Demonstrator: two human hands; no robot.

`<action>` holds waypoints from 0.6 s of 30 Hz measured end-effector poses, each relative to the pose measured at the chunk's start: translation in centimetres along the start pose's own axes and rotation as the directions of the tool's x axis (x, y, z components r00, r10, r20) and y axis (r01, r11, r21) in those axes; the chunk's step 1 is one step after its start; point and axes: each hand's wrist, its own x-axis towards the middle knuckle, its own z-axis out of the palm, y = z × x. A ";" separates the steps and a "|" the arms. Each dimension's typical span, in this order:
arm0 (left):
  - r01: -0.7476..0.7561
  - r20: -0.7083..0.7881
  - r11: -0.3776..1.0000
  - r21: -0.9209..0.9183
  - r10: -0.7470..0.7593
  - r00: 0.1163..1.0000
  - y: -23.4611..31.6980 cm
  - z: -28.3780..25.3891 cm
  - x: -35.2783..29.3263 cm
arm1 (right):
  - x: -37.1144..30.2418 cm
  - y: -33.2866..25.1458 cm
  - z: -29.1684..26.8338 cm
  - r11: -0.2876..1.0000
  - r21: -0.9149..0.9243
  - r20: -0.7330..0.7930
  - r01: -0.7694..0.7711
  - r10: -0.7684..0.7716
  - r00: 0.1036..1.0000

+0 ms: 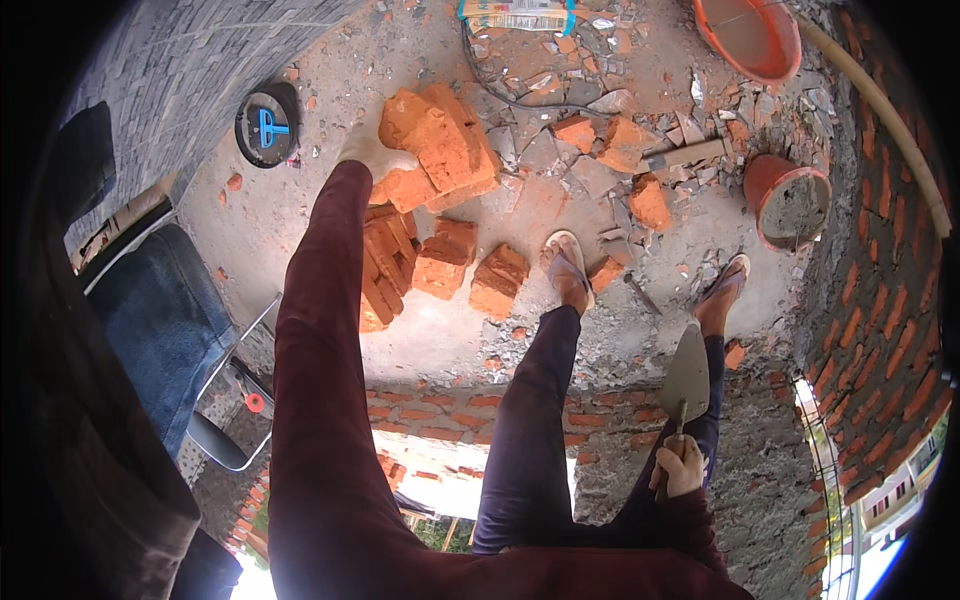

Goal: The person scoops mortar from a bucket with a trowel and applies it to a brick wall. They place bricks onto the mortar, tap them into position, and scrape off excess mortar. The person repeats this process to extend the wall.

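Note:
My left arm reaches far out to a pile of orange-red bricks [455, 140]. There my left hand [372, 152] is closed at the left end of a brick [405, 117], its fingers partly hidden. Below it lie more bricks: a leaning row [385, 265] and some broken pieces [445, 258]. My right hand [682, 466] is near my right thigh, wrapped round the handle of a pointed trowel [687, 375]. The trowel's grey blade points away from me.
A hammer [690, 153] lies among rubble beyond my feet. At right stand a mortar bucket [793, 207] and a large orange tub [750, 40]. A dark bucket [268, 125] and a chair [165, 320] are at left. A rough brick wall [880, 300] rises at right.

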 end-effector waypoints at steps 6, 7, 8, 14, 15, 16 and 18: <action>0.249 0.214 -0.105 -0.963 0.269 0.939 -1.8 7.1 -13.9 | -7.9 -5.0 -5.6 0.991 0.043 -0.072 0.128 -0.125 0.990; 0.314 0.184 -0.234 -0.920 0.451 0.874 3.4 7.0 -17.3 | -9.9 -4.9 -6.1 0.979 0.123 -0.113 0.161 -0.147 0.983; 0.327 0.180 -0.262 -0.908 0.461 0.869 7.5 7.0 -20.4 | -11.7 -5.3 -7.2 0.962 0.186 -0.142 0.198 -0.173 0.975; 0.558 0.164 -0.202 -0.805 0.828 0.537 32.5 2.2 -35.1 | -19.7 -6.3 -13.0 0.747 0.391 -0.191 0.538 -0.506 0.841; 0.602 0.175 -0.183 -0.777 0.856 0.487 35.4 1.4 -36.1 | -20.9 -7.6 -13.4 0.724 0.415 -0.163 0.551 -0.536 0.828; 0.666 0.236 -0.145 -0.732 0.863 0.447 38.1 0.8 -37.4 | -21.8 -8.4 -13.8 0.707 0.445 -0.144 0.550 -0.549 0.823; 0.716 0.288 -0.092 -0.692 0.874 0.390 43.0 0.1 -39.5 | -21.4 -9.7 -15.0 0.642 0.476 -0.106 0.602 -0.637 0.763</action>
